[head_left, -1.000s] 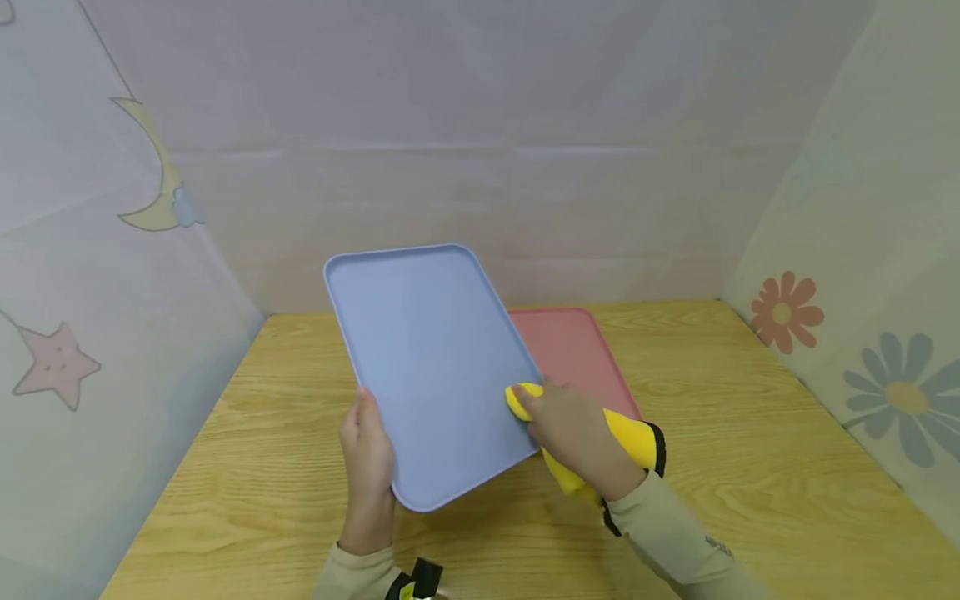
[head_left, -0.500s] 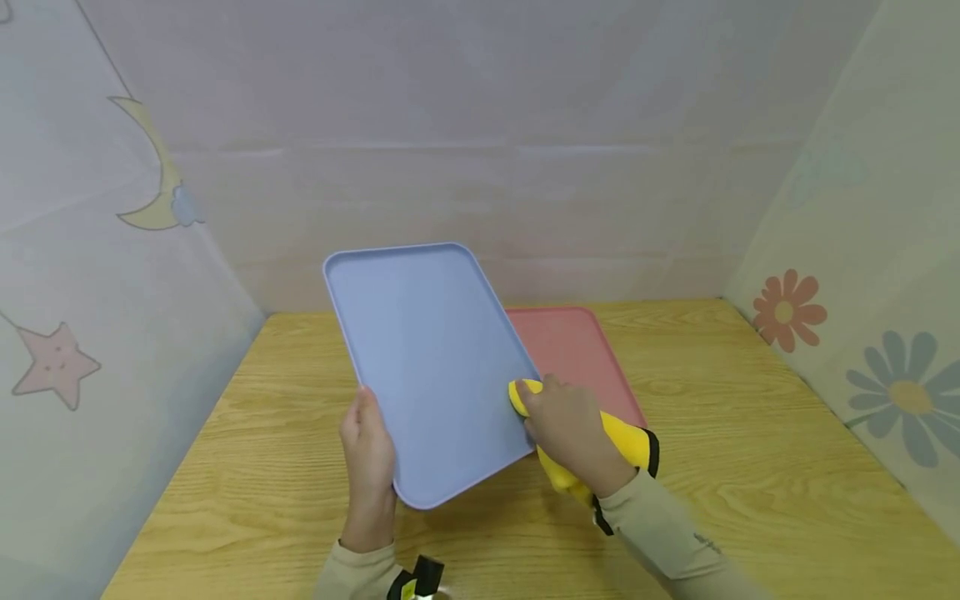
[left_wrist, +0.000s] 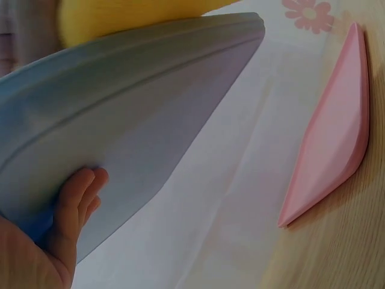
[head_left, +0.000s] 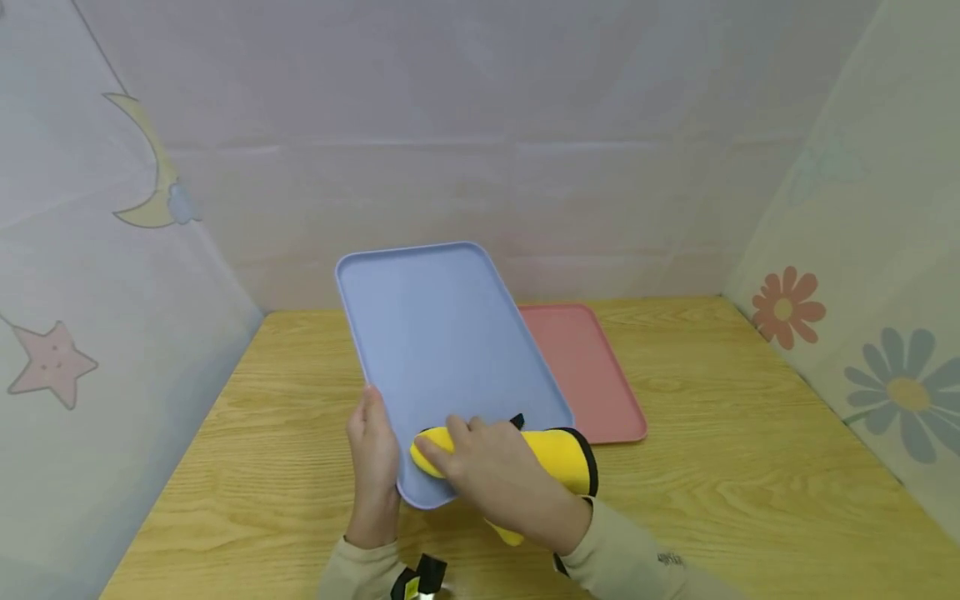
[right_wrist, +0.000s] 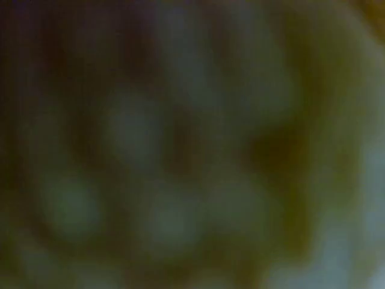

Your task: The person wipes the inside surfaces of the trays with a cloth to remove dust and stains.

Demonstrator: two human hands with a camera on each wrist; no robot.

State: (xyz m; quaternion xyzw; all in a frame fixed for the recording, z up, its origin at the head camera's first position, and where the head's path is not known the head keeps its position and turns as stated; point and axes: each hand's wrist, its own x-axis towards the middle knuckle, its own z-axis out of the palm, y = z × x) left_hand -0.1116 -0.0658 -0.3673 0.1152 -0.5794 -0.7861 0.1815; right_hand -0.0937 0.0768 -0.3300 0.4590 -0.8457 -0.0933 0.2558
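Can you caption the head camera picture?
Left grip holds up a blue tray; right grip holds a yellow cloth against it.

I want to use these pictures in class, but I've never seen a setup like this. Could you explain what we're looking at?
There is no machine here: a person works bare-handed, wearing cameras on the head and both wrists. The wide picture, from the head, looks forward and down. There, the left hand holds a blue tray, tilted and raised above a wooden table. The right hand grips a yellow cloth with black edging at the tray's near end. A pink tray lies on the table. The left wrist picture shows the blue tray's underside; the right wrist picture is too blurred to read.
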